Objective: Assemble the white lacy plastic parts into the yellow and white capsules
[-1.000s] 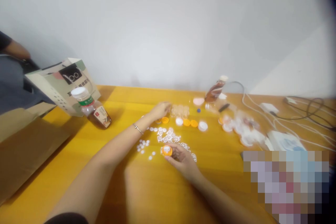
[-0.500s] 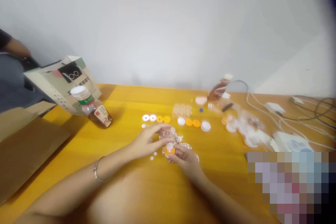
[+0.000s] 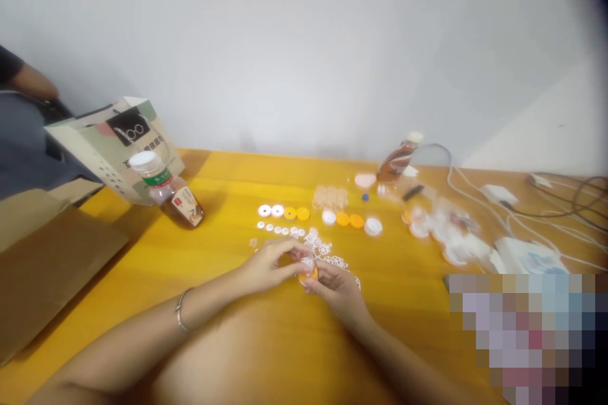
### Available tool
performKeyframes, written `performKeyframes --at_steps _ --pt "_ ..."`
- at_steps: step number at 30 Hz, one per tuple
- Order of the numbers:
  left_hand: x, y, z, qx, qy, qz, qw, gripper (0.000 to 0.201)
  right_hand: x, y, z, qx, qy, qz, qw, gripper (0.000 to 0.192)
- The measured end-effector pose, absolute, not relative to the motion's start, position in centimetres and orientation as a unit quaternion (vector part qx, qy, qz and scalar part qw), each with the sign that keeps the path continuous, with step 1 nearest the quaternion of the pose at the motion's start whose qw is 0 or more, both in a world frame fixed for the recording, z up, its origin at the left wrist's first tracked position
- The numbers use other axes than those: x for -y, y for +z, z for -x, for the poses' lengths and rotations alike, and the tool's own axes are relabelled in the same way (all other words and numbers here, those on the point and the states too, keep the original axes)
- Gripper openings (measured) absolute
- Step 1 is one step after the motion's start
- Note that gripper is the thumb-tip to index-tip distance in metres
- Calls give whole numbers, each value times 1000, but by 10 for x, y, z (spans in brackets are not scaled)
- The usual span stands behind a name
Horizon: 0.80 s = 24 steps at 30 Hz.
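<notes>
Orange cap: small round orange plastic cap point(image 3: 308, 274), pinched between both hands just above the yellow wooden table point(image 3: 228, 329), a little toward its near edge.
Left hand: left hand point(image 3: 266, 264) has fingertips pressed together on a small whitish piece at the cap's top; what that piece is cannot be told through the blur.
Right hand: right hand point(image 3: 339, 288) cups and grips the cap from below and the side.
Done: a row of round orange and white caps point(image 3: 289, 212) lies flat behind the hands, with more point(image 3: 351, 222) further right.
Left: loose white plastic rings and small discs point(image 3: 323, 247) are scattered just beyond the hands.
Materials: smooth, hard plastic, small and light; glossy tabletop.
Far edge: clear bottle of brown liquid point(image 3: 171, 193) lies toward the far left corner, beside a printed paper bag point(image 3: 114, 139).
</notes>
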<state>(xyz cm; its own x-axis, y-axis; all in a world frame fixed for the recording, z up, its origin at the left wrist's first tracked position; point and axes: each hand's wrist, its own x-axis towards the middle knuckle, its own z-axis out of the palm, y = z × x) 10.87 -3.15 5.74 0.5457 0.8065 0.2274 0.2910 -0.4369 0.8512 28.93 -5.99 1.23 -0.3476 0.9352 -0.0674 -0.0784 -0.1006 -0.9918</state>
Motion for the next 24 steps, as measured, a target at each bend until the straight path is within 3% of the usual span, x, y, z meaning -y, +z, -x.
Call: performKeyframes --at_steps 14,21,24 --pt "50 56 -114 -413 351 -765 349 19 70 20 -286 615 504 442 415 12" --pt "38 65 -107 -339 317 -743 483 24 68 24 -286 571 581 428 391 19" --pt "34 66 -106 -341 324 -733 491 27 67 24 -287 562 575 439 402 21"
